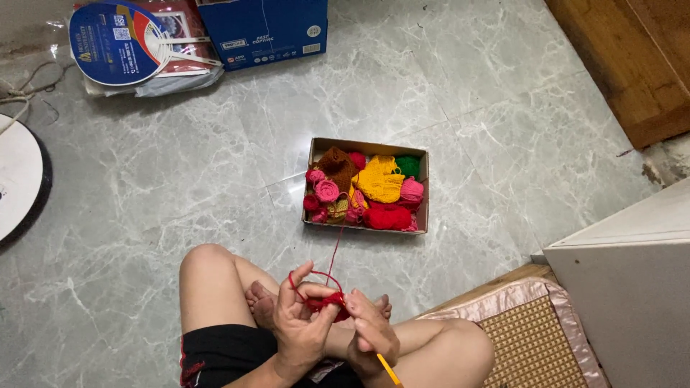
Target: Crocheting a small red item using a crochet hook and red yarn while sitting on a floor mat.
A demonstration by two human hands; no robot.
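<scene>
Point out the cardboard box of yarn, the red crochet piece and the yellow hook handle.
cardboard box (314, 147): head view, left top rim corner.
red crochet piece (332, 303): head view, its middle, between both hands.
yellow hook handle (389, 369): head view, mid-shaft below the right hand.

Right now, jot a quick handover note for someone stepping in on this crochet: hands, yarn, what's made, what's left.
Left hand: red yarn strand looped over its fingers, pinching the small red crochet piece.
Right hand: holds the yellow-handled crochet hook at that piece.
The strand runs up to the open cardboard box of coloured yarn and finished knitted bits on the marble floor.
Done: a small start. Left: most of the piece, apparently.
</scene>
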